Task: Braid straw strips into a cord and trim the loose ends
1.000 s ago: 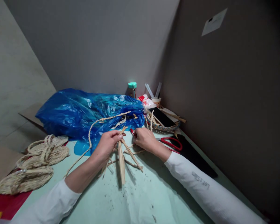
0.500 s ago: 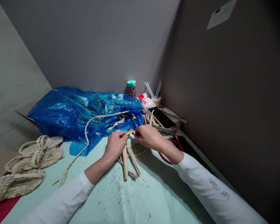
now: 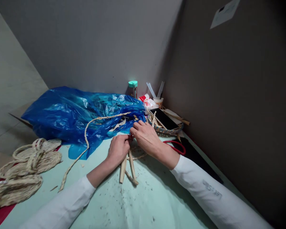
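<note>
My left hand (image 3: 119, 148) is closed around pale, flat straw strips (image 3: 123, 170), whose loose ends hang below it onto the table. Close beside it, my right hand (image 3: 146, 136) has its fingers bent and pressed together over the upper end of the strips. A small red bit (image 3: 131, 137) shows between the two hands; its kind is too small to tell, and the fingers hide what the right hand pinches. Behind the hands lies a twisted straw cord (image 3: 87, 133), running over a blue plastic bag (image 3: 85, 108) and down onto the table.
Woven straw slippers (image 3: 19, 190) lie at left. Right of my hands are red-handled scissors (image 3: 181, 147) and a basket (image 3: 168, 131) bearing a phone (image 3: 166, 119). A green-lidded jar (image 3: 132, 89) and a cup (image 3: 158, 101) with clear sticks stand by the grey wall (image 3: 97, 47).
My right hand has shifted slightly left and up, its fingers now covering the top of the strips. The hanging strip ends have swung a little left. The view has moved slightly.
</note>
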### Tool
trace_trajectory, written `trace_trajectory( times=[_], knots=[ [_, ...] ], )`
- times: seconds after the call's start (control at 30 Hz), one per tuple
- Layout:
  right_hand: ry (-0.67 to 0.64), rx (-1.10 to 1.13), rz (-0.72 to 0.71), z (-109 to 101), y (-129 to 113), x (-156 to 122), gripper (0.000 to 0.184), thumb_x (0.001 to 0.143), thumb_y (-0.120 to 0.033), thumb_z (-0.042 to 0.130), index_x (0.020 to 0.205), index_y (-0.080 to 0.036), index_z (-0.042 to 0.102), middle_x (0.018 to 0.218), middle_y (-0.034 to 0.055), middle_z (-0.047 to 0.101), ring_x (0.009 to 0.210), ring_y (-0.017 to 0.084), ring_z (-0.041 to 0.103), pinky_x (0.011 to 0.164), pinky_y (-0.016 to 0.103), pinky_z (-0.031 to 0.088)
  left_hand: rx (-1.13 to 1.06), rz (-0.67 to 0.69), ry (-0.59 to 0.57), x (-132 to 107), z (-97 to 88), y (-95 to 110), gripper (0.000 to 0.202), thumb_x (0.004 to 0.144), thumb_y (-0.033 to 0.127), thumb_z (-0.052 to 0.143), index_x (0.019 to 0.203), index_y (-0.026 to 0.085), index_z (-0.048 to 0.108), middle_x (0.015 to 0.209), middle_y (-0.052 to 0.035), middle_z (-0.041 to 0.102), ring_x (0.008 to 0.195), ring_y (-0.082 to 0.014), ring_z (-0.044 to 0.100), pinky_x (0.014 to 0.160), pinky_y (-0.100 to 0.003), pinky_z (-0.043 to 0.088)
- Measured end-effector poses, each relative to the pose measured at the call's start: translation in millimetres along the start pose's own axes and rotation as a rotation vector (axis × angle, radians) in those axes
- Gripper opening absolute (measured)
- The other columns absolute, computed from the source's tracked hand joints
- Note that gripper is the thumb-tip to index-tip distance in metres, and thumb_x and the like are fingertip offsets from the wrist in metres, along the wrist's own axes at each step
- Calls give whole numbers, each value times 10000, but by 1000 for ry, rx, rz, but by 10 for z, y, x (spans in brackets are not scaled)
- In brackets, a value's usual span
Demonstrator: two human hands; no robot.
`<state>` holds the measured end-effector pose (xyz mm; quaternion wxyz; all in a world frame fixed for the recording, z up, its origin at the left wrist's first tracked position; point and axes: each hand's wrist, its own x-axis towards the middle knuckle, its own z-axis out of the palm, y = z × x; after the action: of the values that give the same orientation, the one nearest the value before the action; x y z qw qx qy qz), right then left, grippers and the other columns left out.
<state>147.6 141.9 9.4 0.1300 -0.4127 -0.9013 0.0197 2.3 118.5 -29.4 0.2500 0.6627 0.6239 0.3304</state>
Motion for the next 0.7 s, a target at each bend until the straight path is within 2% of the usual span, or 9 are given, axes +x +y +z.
trace_trajectory(
  times=[0.1, 0.17, 0.27, 0.43, 0.57, 0.7],
  knots=[
    [33, 101, 68, 88, 68, 9, 198, 943, -164, 452, 971, -149, 647, 1046, 145, 651, 1011, 259, 546, 782, 325, 391, -128, -42, -72, 53, 2, -83, 149, 858, 233, 597, 773, 153, 690, 810, -37, 701, 836, -215, 641, 787, -346, 472],
    [47, 205, 118, 139, 113, 22, 211, 953, -177, 439, 985, -162, 648, 941, 102, 683, 898, 216, 595, 734, 290, 405, -222, -94, -112, 73, 3, -127, 204, 887, 329, 613, 916, 134, 668, 923, -36, 686, 850, -192, 645, 782, -367, 519],
    [25, 401, 188, 196, 194, 63, 235, 955, -195, 428, 946, -147, 658, 764, 44, 696, 688, 144, 623, 648, 234, 434, -350, -188, -164, 74, -4, -153, 257, 908, 356, 593, 1016, 129, 642, 987, -48, 669, 833, -176, 649, 732, -352, 551],
    [-62, 674, 281, 276, 289, 100, 238, 917, -217, 457, 819, -119, 649, 685, 39, 701, 481, 99, 577, 455, 187, 424, -520, -293, -218, 72, -32, -136, 224, 916, 322, 589, 1019, 128, 634, 949, -43, 665, 752, -140, 637, 654, -302, 550],
    [-61, 772, 339, 327, 226, 47, 202, 869, -207, 482, 723, -152, 611, 626, 23, 689, 412, 92, 547, 411, 184, 395, -586, -328, -216, 84, -21, -154, 219, 925, 329, 577, 985, 126, 631, 841, -17, 651, 641, -108, 604, 583, -263, 526],
    [-52, 822, 399, 358, 85, -21, 221, 870, -208, 444, 704, -165, 584, 596, 32, 678, 395, 107, 549, 401, 196, 380, -584, -280, -187, 72, 17, -168, 226, 922, 344, 578, 913, 125, 634, 782, -2, 644, 632, -112, 605, 603, -276, 523]
  ],
)
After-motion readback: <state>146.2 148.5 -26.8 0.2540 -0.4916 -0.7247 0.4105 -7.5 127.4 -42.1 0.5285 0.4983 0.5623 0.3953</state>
